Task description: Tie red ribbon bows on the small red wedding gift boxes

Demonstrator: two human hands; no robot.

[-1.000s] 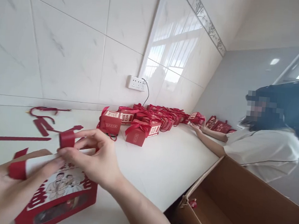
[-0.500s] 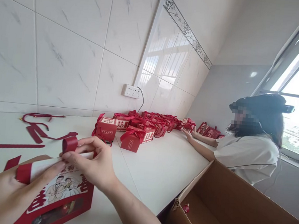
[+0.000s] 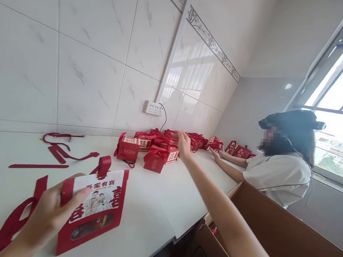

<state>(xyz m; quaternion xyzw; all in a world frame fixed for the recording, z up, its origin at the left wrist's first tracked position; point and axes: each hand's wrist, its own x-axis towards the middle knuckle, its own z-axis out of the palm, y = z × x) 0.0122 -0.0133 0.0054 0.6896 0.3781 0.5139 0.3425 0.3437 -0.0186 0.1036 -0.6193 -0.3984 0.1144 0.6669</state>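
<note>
My left hand (image 3: 53, 208) grips a red gift box (image 3: 111, 215) at its upper left edge, thumb on the front. The box has a white printed panel with a cartoon couple and an oval clear window below it. A red ribbon loop (image 3: 104, 166) stands up from its top, and more ribbon trails at the left. My right hand (image 3: 184, 145) reaches over the table with fingers stretched out and nothing visible in them. It is beside a cluster of small red boxes (image 3: 155, 163) with ribbon bows; whether it touches one I cannot tell.
Loose red ribbons (image 3: 57, 154) lie on the table's left. A white power strip (image 3: 153, 108) is on the tiled wall. An open cardboard box (image 3: 270, 237) stands front right. A co-worker (image 3: 277, 189) at the right handles a red box (image 3: 214, 143) near red bags (image 3: 238, 150).
My right hand has let go of the ribbon loop and moved away to the small boxes. My left hand still holds the gift box, now more fully in view. The camera view has shifted slightly.
</note>
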